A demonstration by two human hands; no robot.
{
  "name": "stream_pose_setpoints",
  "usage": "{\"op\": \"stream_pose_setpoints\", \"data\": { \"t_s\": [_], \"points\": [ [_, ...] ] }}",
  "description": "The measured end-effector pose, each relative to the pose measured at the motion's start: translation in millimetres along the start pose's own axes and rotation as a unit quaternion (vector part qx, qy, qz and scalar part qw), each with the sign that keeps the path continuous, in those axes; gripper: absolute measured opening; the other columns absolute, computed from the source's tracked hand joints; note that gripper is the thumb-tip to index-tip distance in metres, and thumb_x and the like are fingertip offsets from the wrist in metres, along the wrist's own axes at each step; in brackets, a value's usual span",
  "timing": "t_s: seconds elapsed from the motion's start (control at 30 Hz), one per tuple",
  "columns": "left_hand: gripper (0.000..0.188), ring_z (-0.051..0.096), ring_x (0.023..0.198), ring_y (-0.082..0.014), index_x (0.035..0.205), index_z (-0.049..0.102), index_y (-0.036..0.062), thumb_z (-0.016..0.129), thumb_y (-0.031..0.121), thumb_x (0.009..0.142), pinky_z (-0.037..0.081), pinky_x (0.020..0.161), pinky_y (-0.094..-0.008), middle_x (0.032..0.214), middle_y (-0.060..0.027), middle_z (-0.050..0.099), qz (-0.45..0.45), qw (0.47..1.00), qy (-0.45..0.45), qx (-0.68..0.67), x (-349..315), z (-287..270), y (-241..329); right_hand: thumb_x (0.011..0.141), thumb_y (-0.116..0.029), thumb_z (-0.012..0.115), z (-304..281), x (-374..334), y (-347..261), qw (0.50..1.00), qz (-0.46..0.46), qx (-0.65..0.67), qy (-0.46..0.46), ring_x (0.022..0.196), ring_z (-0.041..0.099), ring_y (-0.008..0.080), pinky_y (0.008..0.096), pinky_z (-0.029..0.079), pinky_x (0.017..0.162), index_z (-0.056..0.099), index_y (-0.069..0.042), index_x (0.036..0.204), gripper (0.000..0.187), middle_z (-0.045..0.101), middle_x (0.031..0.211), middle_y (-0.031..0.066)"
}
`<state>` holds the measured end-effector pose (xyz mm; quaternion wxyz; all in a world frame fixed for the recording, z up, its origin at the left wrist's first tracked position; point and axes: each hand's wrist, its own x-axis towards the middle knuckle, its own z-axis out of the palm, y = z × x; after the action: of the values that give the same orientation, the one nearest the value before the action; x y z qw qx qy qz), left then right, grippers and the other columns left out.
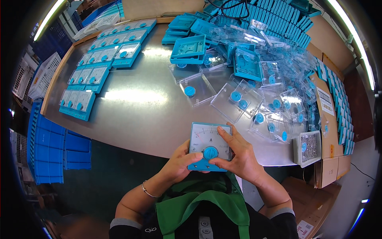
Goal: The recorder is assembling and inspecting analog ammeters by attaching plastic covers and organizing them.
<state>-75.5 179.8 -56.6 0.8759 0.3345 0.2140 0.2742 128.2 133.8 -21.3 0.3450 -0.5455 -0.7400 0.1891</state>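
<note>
Just past the table's near edge, close to my body, I hold an analog meter with a white dial face, a teal base and a round blue knob low on its front. My left hand grips its left side, the thumb lying beside the knob. Along the right side my right hand is closed, one finger reaching over the top right of the dial and the thumb near the lower edge of the knob. The fingers beneath the meter are mostly hidden.
Rows of similar meters line the left of the metal table. Teal housings and clear covers with blue knobs are heaped at the back right. A white tray of small parts stands beside cardboard. Blue crates stand left.
</note>
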Motion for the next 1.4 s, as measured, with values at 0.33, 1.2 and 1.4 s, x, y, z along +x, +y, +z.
{"op": "stream_pose_setpoints", "data": {
  "t_s": [0.33, 1.2, 1.4],
  "points": [
    [0.042, 0.067, 0.083, -0.0292, 0.121, 0.043, -0.0052, 0.046, 0.028, 0.095, 0.060, 0.068, -0.0337, 0.107, -0.0186, 0.061, -0.050, 0.965, 0.067, -0.248, 8.5, -2.4, 14.6, 0.091, -0.015, 0.055, -7.4, -8.6, 11.3, 0.860, 0.281, 0.426, -0.006, 0.052, 0.050, 0.0052, 0.0196, 0.037, 0.042, 0.055, 0.002, 0.117, 0.031, 0.060, 0.080, 0.0075],
    [0.049, 0.065, 0.086, -0.0224, 0.126, 0.039, 0.0037, 0.063, 0.022, 0.088, 0.058, 0.062, -0.0290, 0.105, -0.0112, 0.060, 0.018, 0.996, 0.037, 0.079, -2.1, 8.7, 16.1, 0.074, -0.012, 0.074, -23.4, 22.5, -3.8, 0.994, 0.051, 0.048, -0.085, 0.068, 0.059, 0.0175, 0.0243, 0.049, 0.062, 0.056, -0.005, 0.122, 0.052, 0.042, 0.132, 0.0238],
    [0.058, 0.064, 0.089, -0.0201, 0.131, 0.036, 0.0028, 0.067, 0.013, 0.082, 0.058, 0.065, -0.0314, 0.109, -0.0110, 0.058, -0.004, 0.989, 0.029, 0.145, 0.9, -12.1, 15.2, 0.072, -0.020, 0.077, -11.9, 27.3, 44.5, 0.968, 0.101, 0.201, -0.109, 0.076, 0.060, 0.0194, 0.0301, 0.051, 0.070, 0.055, -0.008, 0.125, 0.058, 0.046, 0.130, 0.0224]
  ]
}}
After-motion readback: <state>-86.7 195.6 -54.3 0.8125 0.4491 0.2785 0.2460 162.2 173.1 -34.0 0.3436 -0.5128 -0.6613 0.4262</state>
